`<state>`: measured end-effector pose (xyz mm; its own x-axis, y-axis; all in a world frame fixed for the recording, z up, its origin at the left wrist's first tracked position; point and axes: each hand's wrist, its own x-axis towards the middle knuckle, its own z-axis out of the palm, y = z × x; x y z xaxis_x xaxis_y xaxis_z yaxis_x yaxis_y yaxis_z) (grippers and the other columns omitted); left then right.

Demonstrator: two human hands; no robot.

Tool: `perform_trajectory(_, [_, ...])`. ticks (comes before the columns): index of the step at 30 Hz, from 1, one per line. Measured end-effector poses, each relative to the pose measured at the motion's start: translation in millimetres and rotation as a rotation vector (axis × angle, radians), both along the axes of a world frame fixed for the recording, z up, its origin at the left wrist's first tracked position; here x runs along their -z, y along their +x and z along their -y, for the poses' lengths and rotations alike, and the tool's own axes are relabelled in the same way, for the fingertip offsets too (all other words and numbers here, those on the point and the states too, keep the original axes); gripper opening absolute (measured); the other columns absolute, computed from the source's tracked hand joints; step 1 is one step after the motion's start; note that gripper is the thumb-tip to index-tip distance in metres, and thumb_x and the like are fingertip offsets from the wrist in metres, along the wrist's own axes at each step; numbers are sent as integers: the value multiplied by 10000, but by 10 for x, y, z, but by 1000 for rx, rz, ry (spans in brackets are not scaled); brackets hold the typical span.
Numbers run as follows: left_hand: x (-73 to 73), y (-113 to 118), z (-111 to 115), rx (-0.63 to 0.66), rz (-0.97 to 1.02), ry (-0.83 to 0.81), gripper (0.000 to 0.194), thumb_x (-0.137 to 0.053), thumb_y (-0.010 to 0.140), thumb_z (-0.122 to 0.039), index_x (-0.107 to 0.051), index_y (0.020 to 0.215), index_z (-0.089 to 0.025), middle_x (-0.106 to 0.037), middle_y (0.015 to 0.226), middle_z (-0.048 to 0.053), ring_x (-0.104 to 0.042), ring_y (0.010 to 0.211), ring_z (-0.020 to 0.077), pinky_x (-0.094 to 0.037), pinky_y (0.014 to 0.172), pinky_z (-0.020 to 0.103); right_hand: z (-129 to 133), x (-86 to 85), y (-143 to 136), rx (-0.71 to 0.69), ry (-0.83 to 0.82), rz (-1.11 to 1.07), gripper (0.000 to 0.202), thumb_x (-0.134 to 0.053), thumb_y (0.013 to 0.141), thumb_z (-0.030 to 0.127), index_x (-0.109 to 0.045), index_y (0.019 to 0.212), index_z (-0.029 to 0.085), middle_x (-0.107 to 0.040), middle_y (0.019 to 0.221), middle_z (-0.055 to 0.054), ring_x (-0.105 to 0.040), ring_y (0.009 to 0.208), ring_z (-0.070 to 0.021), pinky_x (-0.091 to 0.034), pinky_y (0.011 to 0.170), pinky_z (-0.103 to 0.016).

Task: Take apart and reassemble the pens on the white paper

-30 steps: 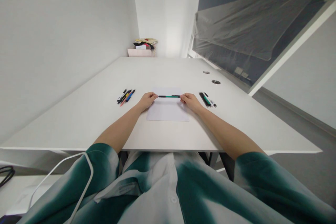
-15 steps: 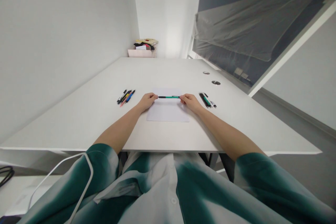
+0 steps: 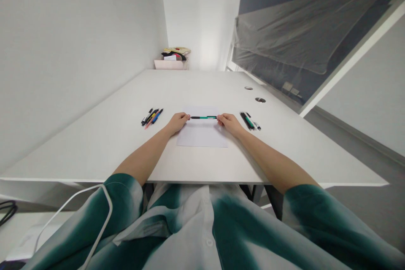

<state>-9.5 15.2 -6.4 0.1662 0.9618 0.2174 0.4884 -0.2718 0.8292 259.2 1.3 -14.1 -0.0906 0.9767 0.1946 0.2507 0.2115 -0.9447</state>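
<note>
Head view: the left hand grasps the black end of a green-and-black pen at its fingertips, and the right hand grasps the end with the clip in the same way. Each grip is closed on its own end, with the middle of the pen bare between them. The pen runs straight from left to right over the far part of a white sheet of paper; whether it touches the sheet, I cannot tell. The paper lies on the white tabletop, its near edge toward the person.

Left of the left hand lies a group of mixed pens, with black, yellow, pink and blue among them. Just beside the right hand, on its right, lies a second group of pens, black, green and clear or white. Farther off on the right are two round metal discs in the tabletop. Past the far left edge stands a pale pink box with cloth-like items heaped in it. A white cable loops across the person's left sleeve.
</note>
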Motion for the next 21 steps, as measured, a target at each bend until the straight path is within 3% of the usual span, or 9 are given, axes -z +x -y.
perform_trajectory(21, [22, -2, -28, 7, -40, -9, 375, -472, 822, -482, -636, 727, -157, -513, 596, 7, -428, 594, 148, -307, 568, 280, 16, -20, 10, -7, 11, 28, 493, -629, 717, 661, -577, 619, 181, -590, 582, -28, -497, 569, -131, -406, 582, -271])
